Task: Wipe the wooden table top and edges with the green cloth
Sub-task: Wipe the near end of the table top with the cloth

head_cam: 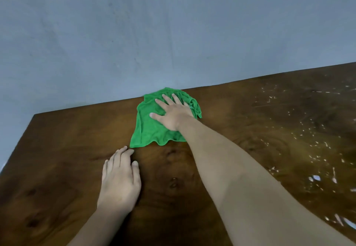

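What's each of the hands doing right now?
Left hand: open, flat on the wooden table, holding nothing.
Right hand: open, pressing the green cloth flat.

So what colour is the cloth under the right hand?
Bright green cloth, plain with no pattern, pressed flat by the right hand; seen in the head view.

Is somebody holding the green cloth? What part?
Not gripped. The right hand lies flat, fingers spread, pressing the far half of the green cloth against the wooden table. The left hand rests flat on bare wood, holding nothing.
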